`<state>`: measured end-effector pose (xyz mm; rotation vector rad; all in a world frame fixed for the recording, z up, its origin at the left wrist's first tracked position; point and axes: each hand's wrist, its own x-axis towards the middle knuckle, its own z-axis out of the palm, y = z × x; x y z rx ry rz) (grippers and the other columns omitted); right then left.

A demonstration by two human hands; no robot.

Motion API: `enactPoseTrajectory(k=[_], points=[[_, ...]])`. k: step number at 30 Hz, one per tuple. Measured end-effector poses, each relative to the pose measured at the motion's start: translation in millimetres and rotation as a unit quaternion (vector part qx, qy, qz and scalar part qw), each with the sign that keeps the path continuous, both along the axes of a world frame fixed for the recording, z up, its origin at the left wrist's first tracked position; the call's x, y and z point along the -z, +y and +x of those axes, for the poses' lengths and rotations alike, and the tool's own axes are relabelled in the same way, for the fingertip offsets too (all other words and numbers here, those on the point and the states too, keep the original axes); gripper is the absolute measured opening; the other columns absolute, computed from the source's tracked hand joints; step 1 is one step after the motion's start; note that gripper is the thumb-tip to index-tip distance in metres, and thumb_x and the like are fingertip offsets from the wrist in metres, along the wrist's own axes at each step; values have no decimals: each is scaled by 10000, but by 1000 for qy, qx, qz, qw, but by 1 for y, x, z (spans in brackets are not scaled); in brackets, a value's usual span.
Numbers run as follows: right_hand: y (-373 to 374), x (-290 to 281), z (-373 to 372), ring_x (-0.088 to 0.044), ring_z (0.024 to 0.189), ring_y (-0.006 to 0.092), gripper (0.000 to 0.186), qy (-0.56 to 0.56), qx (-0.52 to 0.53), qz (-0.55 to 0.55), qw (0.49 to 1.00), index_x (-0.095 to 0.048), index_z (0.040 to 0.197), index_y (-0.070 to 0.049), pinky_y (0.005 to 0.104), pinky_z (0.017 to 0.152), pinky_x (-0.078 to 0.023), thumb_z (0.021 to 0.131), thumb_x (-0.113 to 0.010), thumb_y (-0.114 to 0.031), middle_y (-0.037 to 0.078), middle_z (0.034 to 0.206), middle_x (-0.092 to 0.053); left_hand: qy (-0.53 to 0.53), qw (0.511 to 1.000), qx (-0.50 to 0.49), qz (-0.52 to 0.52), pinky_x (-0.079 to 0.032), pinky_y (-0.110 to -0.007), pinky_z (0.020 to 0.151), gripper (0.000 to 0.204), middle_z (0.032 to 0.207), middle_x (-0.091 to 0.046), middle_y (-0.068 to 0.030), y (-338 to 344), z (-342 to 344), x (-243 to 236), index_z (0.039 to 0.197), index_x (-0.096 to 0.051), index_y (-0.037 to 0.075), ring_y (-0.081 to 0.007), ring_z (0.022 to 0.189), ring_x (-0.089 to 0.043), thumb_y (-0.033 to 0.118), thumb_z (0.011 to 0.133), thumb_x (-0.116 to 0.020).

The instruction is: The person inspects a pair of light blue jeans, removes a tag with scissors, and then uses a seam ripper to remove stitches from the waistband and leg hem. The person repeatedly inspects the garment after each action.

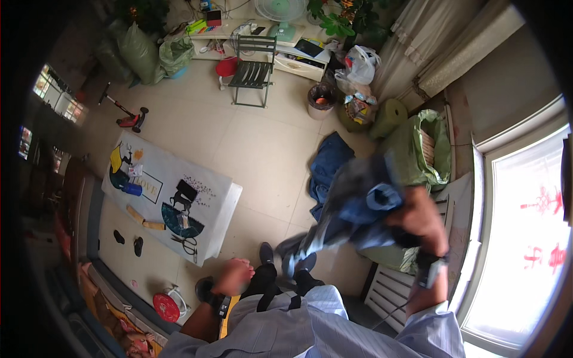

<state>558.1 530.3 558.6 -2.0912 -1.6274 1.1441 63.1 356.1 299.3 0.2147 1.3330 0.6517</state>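
Note:
A pair of blue jeans [358, 206] hangs from my right hand [421, 218], which is closed round the cloth on the right. The denim is smeared by motion, and its lower end reaches down toward my feet. Some of my right fingers are hidden. My left hand [236, 276] is low in the middle, apart from the jeans and near the corner of the covered table; blur keeps me from telling its fingers. Another piece of blue denim [328, 164] lies crumpled on the floor just beyond the held pair.
Left of me stands a low table [224, 209] with scissors [185, 243] and a blue cup [132, 189]. A folding chair [252, 74] and a waste bin [320, 107] stand farther off. Green sacks [441, 149] and a slatted bench [388, 298] line the right side by the window.

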Motion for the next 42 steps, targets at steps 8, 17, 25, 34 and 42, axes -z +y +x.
enactPoseTrajectory(k=[8, 17, 25, 34, 42], points=[[-77, 215, 7, -706, 871, 303, 458, -23, -231, -134, 963, -727, 1151, -4, 434, 801, -535, 794, -756, -289, 174, 1001, -742, -37, 999, 7, -40, -603, -361, 828, 197, 1035, -727, -118, -36, -3, 26, 1145, -638, 64, -245, 926, -738, 173, 990, -691], [-63, 120, -50, -702, 812, 158, 314, 242, -68, -221, 942, -765, 1037, 47, 328, 772, -566, 726, -778, 6, 72, 881, -774, -19, 998, 17, -60, -595, -367, 831, 177, 1041, -722, -105, -33, 5, 33, 1154, -640, 66, -231, 931, -733, 172, 1016, -665], [-10, -11, -1, -691, 731, 163, 354, 108, 83, 72, 988, -780, 1020, 41, 314, 711, -553, 667, -793, 22, 89, 863, -754, -1, 999, 30, -10, -600, -345, 816, 158, 1025, -735, -99, 0, 30, 12, 1134, -655, 71, -215, 905, -738, 159, 1005, -673], [-72, 189, 31, -714, 849, 214, 300, -93, -192, -144, 966, -739, 1075, 28, 347, 843, -569, 794, -755, -74, 124, 955, -742, -32, 997, 36, -57, -603, -356, 824, 163, 1010, -736, -89, -22, 33, 23, 1146, -659, 76, -214, 914, -737, 165, 1010, -668], [-65, 141, -40, -680, 819, 123, 326, 323, -38, -227, 918, -777, 1061, 20, 307, 810, -554, 743, -811, -37, 35, 878, -765, -23, 998, 34, -49, -599, -367, 825, 182, 1034, -729, -111, -14, 42, 34, 1152, -656, 66, -236, 926, -736, 184, 1014, -671]])
